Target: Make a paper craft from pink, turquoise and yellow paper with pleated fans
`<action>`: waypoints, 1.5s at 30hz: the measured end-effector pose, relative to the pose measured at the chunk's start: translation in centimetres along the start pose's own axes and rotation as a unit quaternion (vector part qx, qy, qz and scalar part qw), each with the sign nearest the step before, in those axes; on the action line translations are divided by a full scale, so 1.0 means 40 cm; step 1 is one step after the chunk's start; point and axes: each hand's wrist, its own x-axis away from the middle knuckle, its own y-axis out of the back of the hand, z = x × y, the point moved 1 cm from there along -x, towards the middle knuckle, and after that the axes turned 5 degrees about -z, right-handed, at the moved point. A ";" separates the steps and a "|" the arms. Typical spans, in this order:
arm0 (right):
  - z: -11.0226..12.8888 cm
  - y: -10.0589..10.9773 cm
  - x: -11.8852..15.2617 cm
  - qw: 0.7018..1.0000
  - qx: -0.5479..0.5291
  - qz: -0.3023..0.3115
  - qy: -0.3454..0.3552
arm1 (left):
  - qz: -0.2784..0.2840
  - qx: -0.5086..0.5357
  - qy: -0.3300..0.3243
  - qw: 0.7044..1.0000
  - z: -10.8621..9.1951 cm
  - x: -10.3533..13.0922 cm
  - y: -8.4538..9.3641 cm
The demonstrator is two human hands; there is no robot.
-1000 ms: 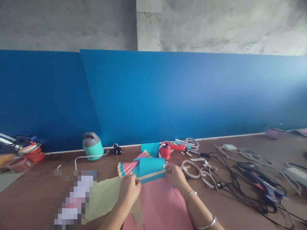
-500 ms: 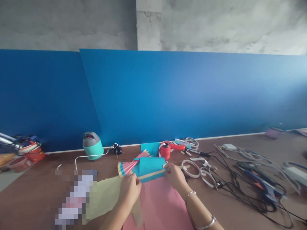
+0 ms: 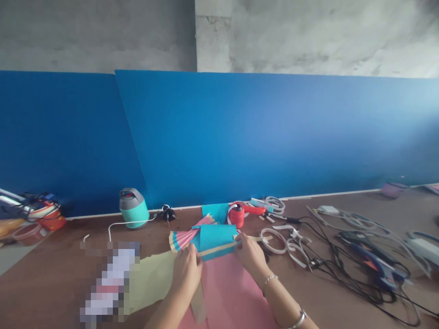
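A folded piece of blue paper (image 3: 217, 233) lies in front of me, with a narrow cream paper strip (image 3: 217, 250) running across its lower part. My left hand (image 3: 187, 268) is closed at the strip's left end, its thumb and fingertips together. At the other end, my right hand (image 3: 249, 252) pinches the strip, and a bit of it sticks out past the fingers. To the left, a pleated fan of pink, blue and yellow paper (image 3: 184, 238) touches the blue paper. Pink paper (image 3: 236, 288) spreads beneath both wrists, and a pale yellow sheet (image 3: 151, 278) lies beside my left forearm.
Behind the papers are a red tape roll (image 3: 236, 217) and a turquoise container (image 3: 134, 209). White ribbon loops (image 3: 274, 242), black cables (image 3: 331, 251) and a blue glue gun (image 3: 380, 272) lie on the right. A blue partition (image 3: 240, 137) borders the brown table (image 3: 44, 278).
Both hands stay at the strip's ends. My left hand's fingertips have shifted slightly up and forward along its left end; the papers barely differ.
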 end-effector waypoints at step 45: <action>-0.040 -0.033 -0.002 0.978 0.198 -0.057 -0.019 | 0.145 0.010 -0.227 0.963 -0.011 0.045 -0.017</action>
